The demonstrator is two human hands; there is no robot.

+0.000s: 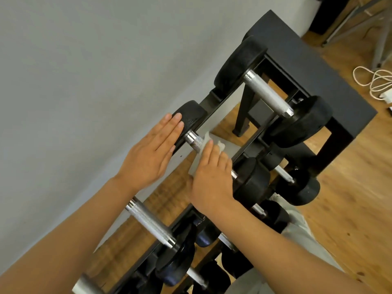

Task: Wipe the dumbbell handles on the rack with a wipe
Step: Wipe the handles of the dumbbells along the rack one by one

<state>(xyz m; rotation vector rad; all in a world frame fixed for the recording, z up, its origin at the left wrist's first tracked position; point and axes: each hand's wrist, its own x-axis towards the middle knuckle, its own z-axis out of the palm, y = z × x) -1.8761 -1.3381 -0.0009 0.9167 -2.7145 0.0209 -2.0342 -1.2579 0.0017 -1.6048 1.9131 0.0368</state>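
Two hands; four handles (267, 94), perhaps more.

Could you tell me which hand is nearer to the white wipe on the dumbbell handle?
The right hand. It presses the wipe onto the middle dumbbell's handle. The left hand lies flat and open against that dumbbell's far weight head, beside the wipe but not touching it.

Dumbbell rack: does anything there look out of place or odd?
Not on the rack itself: the dumbbells sit in their cradles. The left hand lies flat on a weight while the right hand presses the wipe on a handle. The only untidy thing is a loose white cable coiled on the floor.
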